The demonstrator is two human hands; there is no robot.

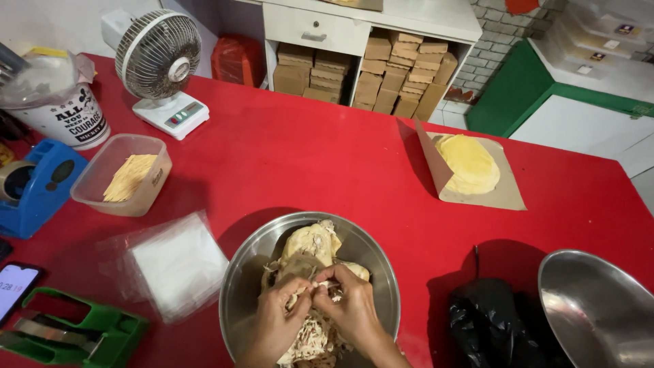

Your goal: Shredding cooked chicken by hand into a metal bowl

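Chicken (310,262) sits in the steel bowl (245,279), soft, stringy and likely greasy. Left hand (276,320) and right hand (351,307) both pinch one shred between fingertips; best gripped along the grain.

A glossy red bench (327,157) fills most of the view under even indoor light. Behind it stands a white cabinet with a drawer (320,28), its open shelf packed with stacked brown cardboard boxes (381,75). To the right is a grey brick wall (494,27), with a green-edged white counter (545,95) on a pale tiled floor (453,112).
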